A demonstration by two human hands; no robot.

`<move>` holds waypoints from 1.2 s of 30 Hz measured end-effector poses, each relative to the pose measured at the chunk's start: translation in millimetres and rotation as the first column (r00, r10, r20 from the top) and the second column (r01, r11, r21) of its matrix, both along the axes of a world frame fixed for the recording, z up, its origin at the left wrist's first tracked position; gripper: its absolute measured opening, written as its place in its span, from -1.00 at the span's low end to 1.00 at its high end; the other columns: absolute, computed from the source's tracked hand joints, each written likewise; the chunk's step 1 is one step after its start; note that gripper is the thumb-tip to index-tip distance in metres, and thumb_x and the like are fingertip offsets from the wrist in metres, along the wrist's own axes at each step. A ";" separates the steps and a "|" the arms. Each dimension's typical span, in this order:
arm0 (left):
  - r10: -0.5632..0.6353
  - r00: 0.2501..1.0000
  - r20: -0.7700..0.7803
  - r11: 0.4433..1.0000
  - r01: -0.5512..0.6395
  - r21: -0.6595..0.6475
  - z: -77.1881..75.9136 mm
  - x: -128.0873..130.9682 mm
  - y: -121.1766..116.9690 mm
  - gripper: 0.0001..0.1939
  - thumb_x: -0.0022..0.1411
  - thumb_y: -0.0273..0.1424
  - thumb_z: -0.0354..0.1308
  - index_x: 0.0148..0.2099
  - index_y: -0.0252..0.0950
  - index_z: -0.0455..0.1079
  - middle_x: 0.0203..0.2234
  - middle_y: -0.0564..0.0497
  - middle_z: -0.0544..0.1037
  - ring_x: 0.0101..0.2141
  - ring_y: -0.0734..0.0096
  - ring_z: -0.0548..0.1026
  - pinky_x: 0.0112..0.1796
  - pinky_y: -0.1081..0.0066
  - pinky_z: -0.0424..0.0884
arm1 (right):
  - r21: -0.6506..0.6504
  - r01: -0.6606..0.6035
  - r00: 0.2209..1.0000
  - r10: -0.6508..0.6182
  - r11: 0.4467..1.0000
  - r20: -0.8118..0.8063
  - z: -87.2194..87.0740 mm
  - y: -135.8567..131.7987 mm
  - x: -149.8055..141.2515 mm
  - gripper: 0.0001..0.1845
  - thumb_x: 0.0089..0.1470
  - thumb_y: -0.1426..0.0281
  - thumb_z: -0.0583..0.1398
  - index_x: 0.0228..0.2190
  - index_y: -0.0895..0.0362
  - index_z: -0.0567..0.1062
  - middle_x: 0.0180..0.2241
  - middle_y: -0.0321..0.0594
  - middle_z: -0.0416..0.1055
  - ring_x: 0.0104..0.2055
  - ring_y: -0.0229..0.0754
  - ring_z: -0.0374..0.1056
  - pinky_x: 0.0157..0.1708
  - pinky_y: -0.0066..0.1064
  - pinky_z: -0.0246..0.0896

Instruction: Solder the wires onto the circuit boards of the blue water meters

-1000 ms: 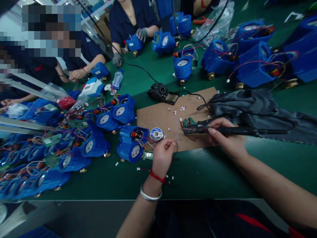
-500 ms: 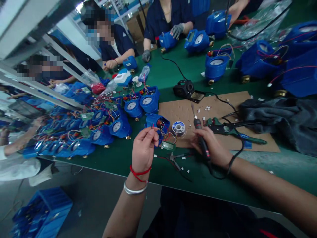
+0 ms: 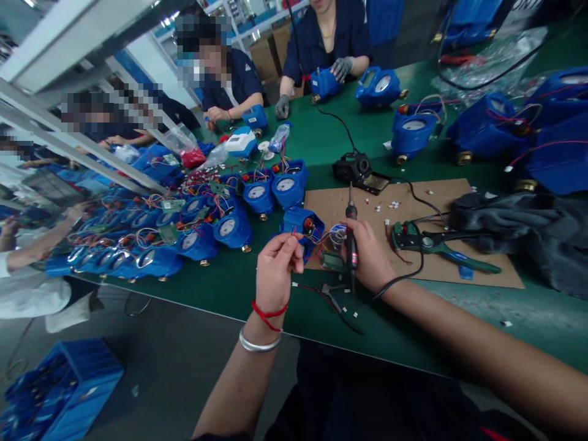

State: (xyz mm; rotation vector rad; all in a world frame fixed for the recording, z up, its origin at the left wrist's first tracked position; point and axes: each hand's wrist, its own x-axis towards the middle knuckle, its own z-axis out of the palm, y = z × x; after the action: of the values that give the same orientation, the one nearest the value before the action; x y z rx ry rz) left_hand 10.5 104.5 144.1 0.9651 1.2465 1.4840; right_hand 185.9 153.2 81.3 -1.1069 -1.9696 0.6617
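My left hand, with a red string and a silver bangle on the wrist, pinches thin wires coming from an open blue water meter on the green table. My right hand is wrapped round a black soldering iron held upright, tip pointing away from me, right of that meter. A small spool of solder lies just behind the iron on the cardboard sheet. A small green circuit board rests between my hands.
Green-handled pliers and a dark cloth lie on the cardboard's right side, with a black iron stand behind. Several blue meters with coloured wires crowd the left and far right. Other people work across the table. A blue crate is on the floor.
My right hand brought the soldering iron from the cardboard's right side to the open meter and turned it upright. My left hand moved up to the meter's wires. The view swung left.
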 end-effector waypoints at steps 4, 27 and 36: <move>-0.118 0.924 -0.364 0.993 0.103 -0.058 -11.6 1.9 0.0 -0.78 0.24 -0.26 0.09 -0.21 -0.31 0.42 -0.57 0.11 0.39 -0.66 0.60 0.36 -0.61 0.53 0.24 | 0.117 -0.152 0.982 0.136 0.981 0.129 26.0 48.6 7.2 -0.34 -0.06 0.61 0.07 0.12 0.13 0.14 -0.05 0.02 0.23 -0.01 0.06 0.22 -0.05 -0.11 0.21; -0.250 0.092 -0.964 0.957 0.171 -0.232 -59.3 26.1 22.5 -0.55 0.31 -0.37 -0.05 0.22 -0.29 0.05 -0.30 -0.05 0.55 -0.28 0.31 0.53 -0.31 0.41 0.35 | 0.219 -0.002 0.996 -0.018 0.976 0.091 8.1 55.8 17.3 -0.40 0.05 0.50 0.08 0.15 0.16 0.12 -0.08 0.01 0.27 -0.05 0.02 0.26 -0.06 -0.14 0.24; -0.474 0.342 -0.811 0.847 0.430 -0.313 -48.3 5.5 28.4 -0.42 0.21 -0.45 0.04 0.25 -0.31 0.01 -0.58 0.17 0.39 -0.51 0.49 0.38 -0.47 0.51 0.20 | 0.248 -0.065 0.996 0.050 0.967 0.068 -17.1 14.8 8.8 -0.48 0.08 0.48 0.09 0.10 0.20 0.18 0.04 0.07 0.23 0.16 0.06 0.06 0.14 -0.03 0.05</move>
State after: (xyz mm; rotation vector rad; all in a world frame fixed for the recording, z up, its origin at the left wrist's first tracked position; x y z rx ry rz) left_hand 16.0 132.9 95.8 2.0050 1.4748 0.4166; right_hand 194.7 168.0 64.3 -0.9279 -2.0778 0.3987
